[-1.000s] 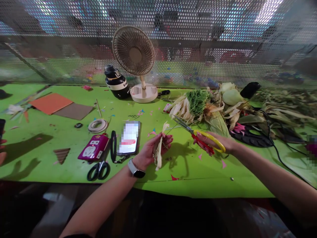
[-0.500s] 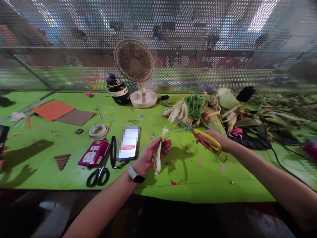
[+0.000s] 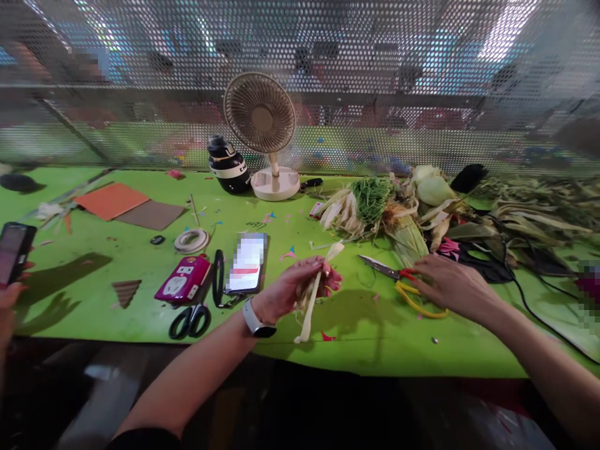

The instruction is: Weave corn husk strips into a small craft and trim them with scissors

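Between the fingers and thumb of my left hand (image 3: pixel 300 284) is a bundled strip of pale dried corn husk (image 3: pixel 308 311), its ends sticking out above and below. My right hand (image 3: pixel 457 284) is at the yellow and red handles of a pair of scissors (image 3: pixel 382 267), its fingertips on the red part. The scissors lie low over the table, blades pointing left toward the husk. Beyond them is a heap of corn husks (image 3: pixel 342 209) with a green string bundle (image 3: pixel 372 199) on top.
On the green table (image 3: pixel 300 359) are a phone (image 3: pixel 247 262), a purple pouch (image 3: pixel 184 279), black-handled scissors (image 3: pixel 190 322), a tape roll (image 3: pixel 191 240), a fan (image 3: pixel 261 115) and a bottle (image 3: pixel 228 169). Another person's hand (image 3: pixel 10 297) holds a phone (image 3: pixel 15 250) at far left. A black cable (image 3: pixel 529 309) runs along the right.
My right hand has moved right and lowered the yellow scissors toward the table, away from the husk. My left hand has shifted slightly right with the husk. The other person's phone has come further into view.
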Motion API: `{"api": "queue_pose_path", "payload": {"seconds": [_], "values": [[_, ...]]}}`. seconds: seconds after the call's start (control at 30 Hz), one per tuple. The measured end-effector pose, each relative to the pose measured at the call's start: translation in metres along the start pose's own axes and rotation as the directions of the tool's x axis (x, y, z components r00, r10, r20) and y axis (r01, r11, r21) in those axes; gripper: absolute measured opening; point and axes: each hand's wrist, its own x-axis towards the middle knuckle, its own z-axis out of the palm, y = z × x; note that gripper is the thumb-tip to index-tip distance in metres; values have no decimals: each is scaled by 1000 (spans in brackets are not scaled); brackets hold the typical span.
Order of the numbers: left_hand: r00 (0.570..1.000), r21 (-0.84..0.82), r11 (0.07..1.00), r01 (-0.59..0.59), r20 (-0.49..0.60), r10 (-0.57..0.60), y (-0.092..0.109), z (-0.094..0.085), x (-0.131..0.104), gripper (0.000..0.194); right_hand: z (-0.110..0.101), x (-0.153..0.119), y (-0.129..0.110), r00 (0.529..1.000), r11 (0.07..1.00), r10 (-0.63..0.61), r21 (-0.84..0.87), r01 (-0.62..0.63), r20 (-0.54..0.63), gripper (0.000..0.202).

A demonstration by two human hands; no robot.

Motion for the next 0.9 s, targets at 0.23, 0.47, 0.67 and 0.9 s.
{"api": "queue_pose_path", "payload": {"seconds": [0.23,0.47,0.67,0.9], "values": [[998,55,998,15,62,-18,-7,15,37,14,3,46,-88,892,634,-278,766,-107,355,47],[990,-32,998,-56,-133,51,-5,-7,51,9,14,72,-76,949,635,-134,760,-139,285,33],[971,-62,992,-109,-221,93,-17,-12,53,8,40,85,-68,986,577,165,811,-92,-5,36],[962,-3,992,-124,-246,119,-24,-8,52,11,61,84,-73,992,596,127,800,-69,-9,33]]}}
